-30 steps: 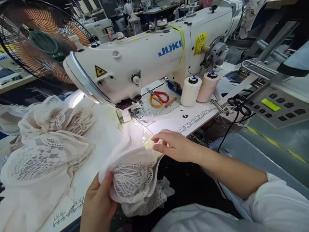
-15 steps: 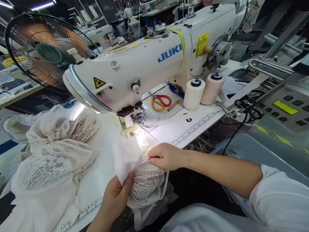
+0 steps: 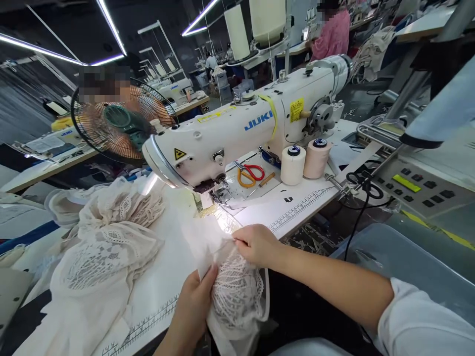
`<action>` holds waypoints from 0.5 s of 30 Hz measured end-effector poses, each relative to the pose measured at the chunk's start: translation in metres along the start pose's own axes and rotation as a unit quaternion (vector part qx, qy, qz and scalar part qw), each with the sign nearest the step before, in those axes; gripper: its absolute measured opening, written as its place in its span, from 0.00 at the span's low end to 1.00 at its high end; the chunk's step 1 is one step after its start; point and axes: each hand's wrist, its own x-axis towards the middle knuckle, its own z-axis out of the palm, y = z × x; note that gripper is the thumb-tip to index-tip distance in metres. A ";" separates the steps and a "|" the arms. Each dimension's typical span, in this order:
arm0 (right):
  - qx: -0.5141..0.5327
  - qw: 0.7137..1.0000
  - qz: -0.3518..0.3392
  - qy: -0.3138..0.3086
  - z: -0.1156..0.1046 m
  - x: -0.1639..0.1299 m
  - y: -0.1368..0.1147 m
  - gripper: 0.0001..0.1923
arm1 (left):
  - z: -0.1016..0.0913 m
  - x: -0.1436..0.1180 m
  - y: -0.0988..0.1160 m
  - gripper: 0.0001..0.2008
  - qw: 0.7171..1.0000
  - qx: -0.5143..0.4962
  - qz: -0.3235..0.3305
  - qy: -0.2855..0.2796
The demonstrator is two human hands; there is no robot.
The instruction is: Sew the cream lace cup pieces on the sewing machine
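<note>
White lace and thin cloth make up the lace piece I hold at the near edge of the bench, partly hanging off it toward my lap. My left hand grips its lower left side, thumb pressed on top of the cloth, fingers closed under it. My right hand pinches the upper edge of the same piece between thumb and fingertips, fingers narrow and curled. Just beyond my hands, the sewing machine stands on the bench, its lamp lighting the cloth under the needle. A heap of lace garments lies toward the bench's left edge. Red-and-orange scissors rest behind the needle, and two thread spools stand beside them toward the right edge. A fan stands beyond the far left corner.
</note>
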 end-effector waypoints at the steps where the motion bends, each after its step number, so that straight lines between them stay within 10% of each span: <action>1: -0.017 1.000 0.005 0.012 0.001 -0.002 -0.001 0.12 | 0.004 -0.002 -0.002 0.14 0.997 -0.062 -0.043 0.002; 10: 0.050 0.980 0.088 0.170 -0.021 -0.072 0.045 0.20 | 0.031 -0.009 0.003 0.13 0.946 -0.287 -0.148 0.030; 15: 0.335 0.937 0.027 -0.096 0.011 -0.107 0.066 0.38 | 0.027 0.002 0.014 0.11 0.945 -0.290 -0.147 -0.020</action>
